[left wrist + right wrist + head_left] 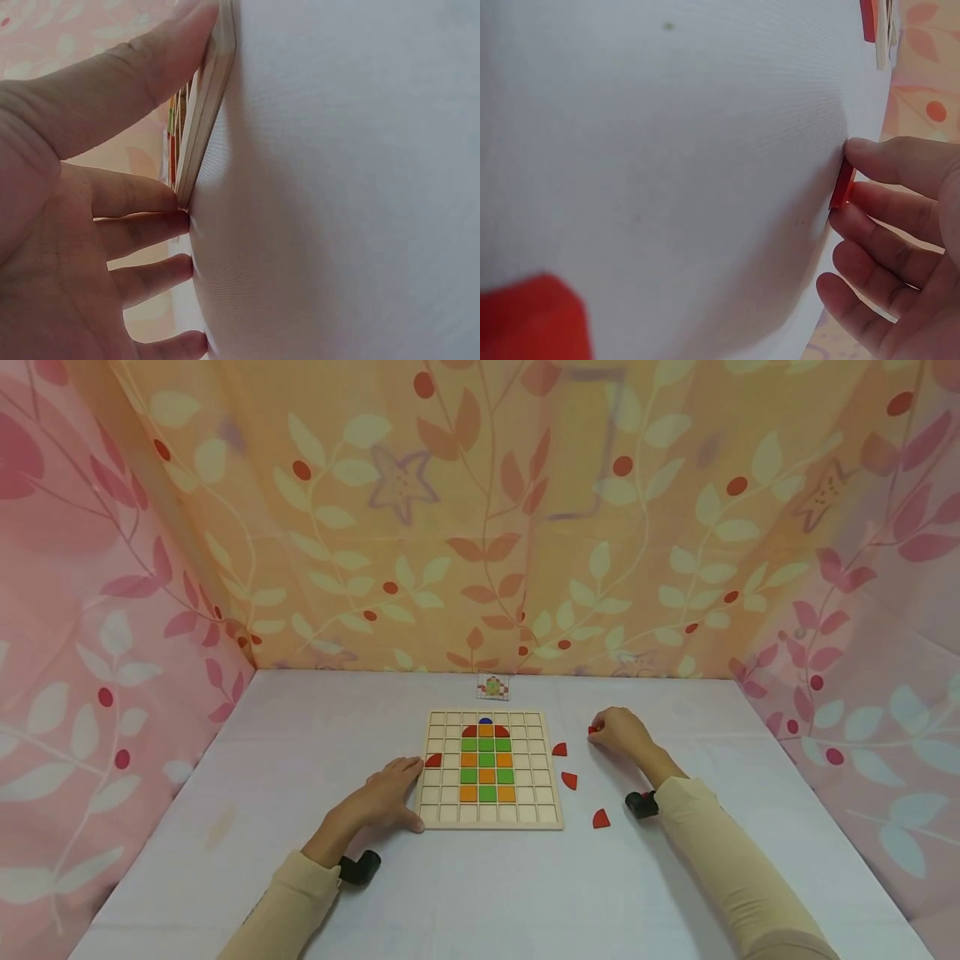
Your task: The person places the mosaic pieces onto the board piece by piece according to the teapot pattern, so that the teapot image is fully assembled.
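Observation:
A wooden grid board (pixel 438 817) lies flat on the white table, with green, orange, red and blue pieces set in its cells. My left hand (pixel 386 793) rests along its left edge. In the left wrist view, the thumb (pixel 142 67) lies against the board's side (pixel 210 97) and the fingers are extended, tips on the tabletop. Right of the board, my right hand (pixel 621 733) pinches a red quarter-circle piece (pixel 843 184) between thumb and fingertips, close over the table. A red piece (pixel 433 761) sits at the board's left edge, beside my left fingertips.
Between the board and my right arm lie red quarter-circle pieces: one (pixel 560 749) near the board's edge, another (pixel 570 781) just below, a third (pixel 601 819) closer to me. Behind the board is a small pattern card (pixel 492 687). Patterned curtains (pixel 480 527) enclose the table.

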Available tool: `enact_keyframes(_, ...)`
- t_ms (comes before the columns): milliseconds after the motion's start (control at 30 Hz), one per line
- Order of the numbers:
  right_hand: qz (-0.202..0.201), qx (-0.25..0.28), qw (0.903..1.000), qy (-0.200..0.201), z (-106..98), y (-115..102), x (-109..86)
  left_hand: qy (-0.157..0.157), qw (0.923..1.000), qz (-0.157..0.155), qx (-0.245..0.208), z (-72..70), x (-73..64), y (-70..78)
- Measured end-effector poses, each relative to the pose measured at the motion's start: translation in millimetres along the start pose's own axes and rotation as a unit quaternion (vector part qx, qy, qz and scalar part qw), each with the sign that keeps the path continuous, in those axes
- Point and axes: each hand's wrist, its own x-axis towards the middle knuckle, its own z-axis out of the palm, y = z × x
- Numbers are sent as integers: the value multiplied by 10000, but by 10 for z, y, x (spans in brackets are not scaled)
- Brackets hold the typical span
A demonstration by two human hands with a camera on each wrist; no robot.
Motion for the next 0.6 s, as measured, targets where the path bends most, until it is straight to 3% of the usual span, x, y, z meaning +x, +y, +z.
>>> enact_keyframes(600, -543, 170, 9981, 216, 1, -243, 78, -23, 10000, -23, 94, -13, -2, 18)
